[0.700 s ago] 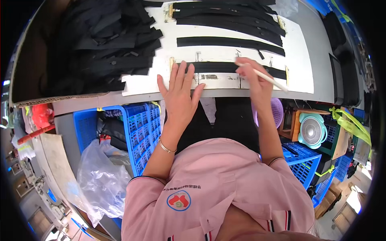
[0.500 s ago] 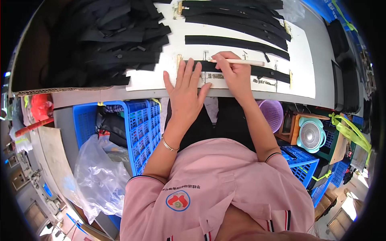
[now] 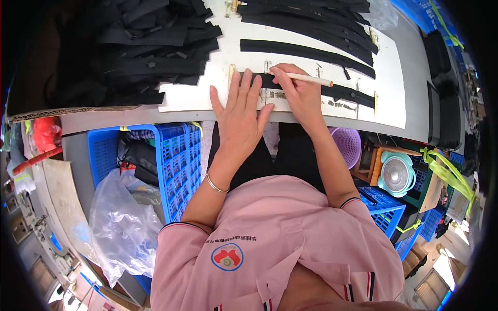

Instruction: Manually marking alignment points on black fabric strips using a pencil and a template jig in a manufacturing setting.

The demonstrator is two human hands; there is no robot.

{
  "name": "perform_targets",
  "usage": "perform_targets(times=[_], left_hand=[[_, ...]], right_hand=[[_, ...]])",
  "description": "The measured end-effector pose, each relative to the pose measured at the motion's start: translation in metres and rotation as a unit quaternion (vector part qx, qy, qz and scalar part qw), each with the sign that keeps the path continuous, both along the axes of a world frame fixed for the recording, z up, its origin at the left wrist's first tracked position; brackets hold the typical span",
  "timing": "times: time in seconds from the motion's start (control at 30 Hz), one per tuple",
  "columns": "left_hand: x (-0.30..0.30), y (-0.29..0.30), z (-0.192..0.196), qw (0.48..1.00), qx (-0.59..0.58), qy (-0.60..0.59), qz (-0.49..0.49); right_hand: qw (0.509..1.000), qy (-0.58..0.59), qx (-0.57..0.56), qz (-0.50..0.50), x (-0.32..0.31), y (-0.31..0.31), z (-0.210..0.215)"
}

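A black fabric strip lies across the white marked board near the table's front edge. My left hand is spread flat, its fingertips over the left end of this strip. In my right hand is a slim white pencil, pinched between thumb and fingers. The pencil's tip is at the strip's upper edge, just right of my left fingers; whether it touches the fabric I cannot tell. A second black strip lies just beyond, apart from the first.
More black strips lie in rows at the far side of the board. A large heap of black strips fills the left, by a cardboard edge. Below the table stand a blue crate, a plastic bag and a purple basket.
The pencil's rear end has swung a little toward me and left, so the pencil slants more. My left hand keeps its place on the strip. The whole view has shifted slightly.
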State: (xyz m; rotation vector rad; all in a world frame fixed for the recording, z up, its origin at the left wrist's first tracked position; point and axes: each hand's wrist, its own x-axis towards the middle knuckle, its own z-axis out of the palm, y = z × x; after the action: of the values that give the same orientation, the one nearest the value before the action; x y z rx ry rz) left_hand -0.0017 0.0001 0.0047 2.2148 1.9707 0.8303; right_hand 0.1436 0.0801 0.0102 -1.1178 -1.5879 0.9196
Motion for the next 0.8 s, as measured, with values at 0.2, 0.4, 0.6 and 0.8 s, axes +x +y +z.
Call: perform_targets(times=[0.2,0.4,0.6,0.8], left_hand=[[0.000,-0.001,0.000,1.000,-0.004,-0.003,0.004],[0.002,0.001,0.000,1.000,-0.007,-0.002,0.003],[0.000,0.000,-0.001,1.000,-0.022,0.002,-0.001],[0.000,0.000,0.002,1.000,-0.024,0.006,-0.008]], right_hand=[[0.994,-0.011,-0.094,0.056,0.011,-0.005,0.010],[0.996,-0.034,-0.062,0.058,0.012,-0.005,0.008],[0.992,0.020,-0.116,0.053,0.023,-0.010,0.018],[0.993,-0.013,-0.030,-0.114,0.080,-0.007,0.023]])
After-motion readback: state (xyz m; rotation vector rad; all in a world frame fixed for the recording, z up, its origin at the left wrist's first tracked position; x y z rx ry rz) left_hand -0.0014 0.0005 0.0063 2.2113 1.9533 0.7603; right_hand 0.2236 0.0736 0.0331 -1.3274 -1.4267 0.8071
